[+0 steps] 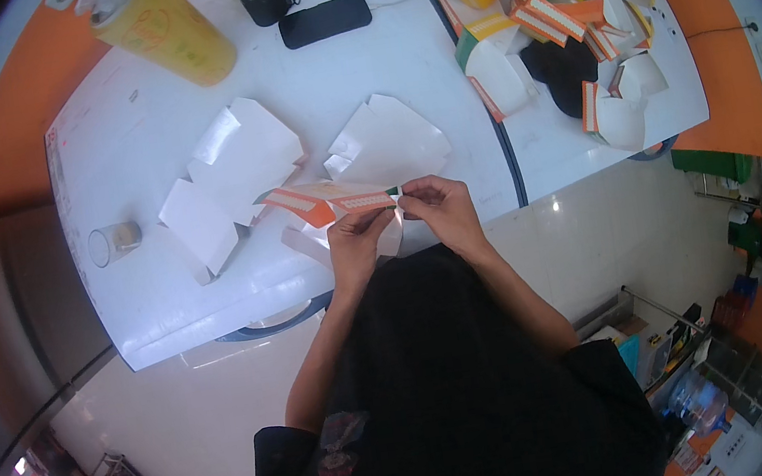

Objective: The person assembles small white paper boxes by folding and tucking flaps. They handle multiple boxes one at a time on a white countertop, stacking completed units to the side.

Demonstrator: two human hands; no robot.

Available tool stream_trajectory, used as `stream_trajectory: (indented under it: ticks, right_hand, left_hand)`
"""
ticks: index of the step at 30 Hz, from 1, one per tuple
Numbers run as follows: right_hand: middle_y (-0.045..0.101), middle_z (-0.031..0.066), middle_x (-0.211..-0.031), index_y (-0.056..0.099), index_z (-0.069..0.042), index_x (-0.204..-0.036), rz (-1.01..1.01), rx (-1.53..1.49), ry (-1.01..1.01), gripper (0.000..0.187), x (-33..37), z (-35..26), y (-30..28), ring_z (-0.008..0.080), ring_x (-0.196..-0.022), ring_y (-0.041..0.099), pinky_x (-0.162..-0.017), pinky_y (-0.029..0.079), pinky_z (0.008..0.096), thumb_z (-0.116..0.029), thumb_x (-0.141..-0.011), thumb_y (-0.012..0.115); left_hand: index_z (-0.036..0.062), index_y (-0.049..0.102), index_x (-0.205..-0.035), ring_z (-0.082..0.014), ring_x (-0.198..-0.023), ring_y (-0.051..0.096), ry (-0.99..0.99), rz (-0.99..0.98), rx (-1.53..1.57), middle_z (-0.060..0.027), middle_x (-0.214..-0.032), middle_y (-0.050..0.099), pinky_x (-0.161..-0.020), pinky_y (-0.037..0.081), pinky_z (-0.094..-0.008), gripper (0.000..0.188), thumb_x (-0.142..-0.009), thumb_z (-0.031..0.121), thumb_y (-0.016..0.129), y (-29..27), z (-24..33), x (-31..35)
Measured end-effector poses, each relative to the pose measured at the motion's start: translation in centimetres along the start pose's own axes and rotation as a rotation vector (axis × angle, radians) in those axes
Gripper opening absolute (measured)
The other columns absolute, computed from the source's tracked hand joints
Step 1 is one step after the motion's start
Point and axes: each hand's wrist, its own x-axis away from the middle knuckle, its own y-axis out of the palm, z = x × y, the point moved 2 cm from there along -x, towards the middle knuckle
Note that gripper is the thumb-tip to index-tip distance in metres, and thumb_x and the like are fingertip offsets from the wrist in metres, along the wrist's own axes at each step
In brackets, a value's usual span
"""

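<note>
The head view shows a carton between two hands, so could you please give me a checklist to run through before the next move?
1. Left hand on the carton: ok, its fingers are at the orange-patterned side.
2. Right hand on the carton: ok, its fingers are at the right end.
3. Corner at the right hand fully joined: cannot tell, the fingers partly hide it.
4. Tabletop just beyond the carton free: not ok, white card pieces lie there.
5. Clear glass away from the hands: ok, it is well to their left.
</note>
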Motion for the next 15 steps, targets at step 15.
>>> stream_trajectory:
  ticks: [15]
  right_hand:
    - [0.062, 0.0169, -0.12, 0.07, 0.001, -0.12, -0.06, 0.415, -0.222, 0.029, 0.8, -2.2, -0.5, 0.0286, -0.106, 0.069, -0.089, 0.056, 0.037, -0.013, -0.095, 0.074]
  left_hand:
    - [-0.0028, 0.07, -0.12, -0.0216, -0.109, 0.071, 0.251, -0.102, -0.143, -0.0134, -0.119, 0.073, -0.094, 0.058, -0.0359, 0.03, -0.092, 0.004, 0.076, 1.4, -1.4, -0.7]
